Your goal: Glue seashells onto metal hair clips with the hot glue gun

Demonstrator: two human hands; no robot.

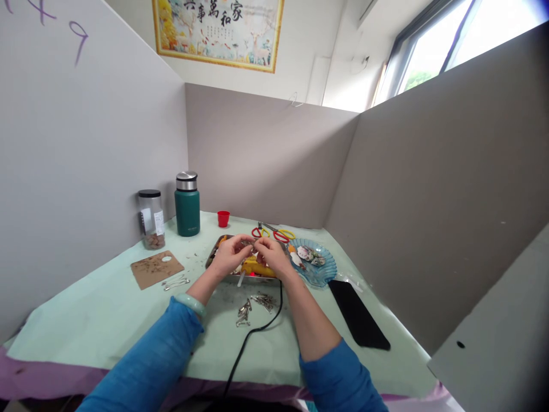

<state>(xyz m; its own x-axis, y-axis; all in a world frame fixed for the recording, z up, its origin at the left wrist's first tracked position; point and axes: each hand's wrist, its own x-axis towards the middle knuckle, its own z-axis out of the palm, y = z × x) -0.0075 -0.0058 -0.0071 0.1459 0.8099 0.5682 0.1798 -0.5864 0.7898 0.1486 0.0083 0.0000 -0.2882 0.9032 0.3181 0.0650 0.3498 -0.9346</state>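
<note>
Both of my hands meet above a metal tray in the middle of the table. My left hand has thumb and fingers pinched together, and my right hand pinches close beside it. Whatever small thing lies between the fingertips is too small to make out. Under my hands, a yellow glue gun with a red light lies across the tray, partly hidden by my fingers. A black cord runs from near the tray toward me. Small metal clips lie in piles in front of the tray.
To the right are a blue plate with small decorations and a black phone. Scissors and a red cup stand behind. At left are a green bottle, a jar and a brown card. Panels enclose the table.
</note>
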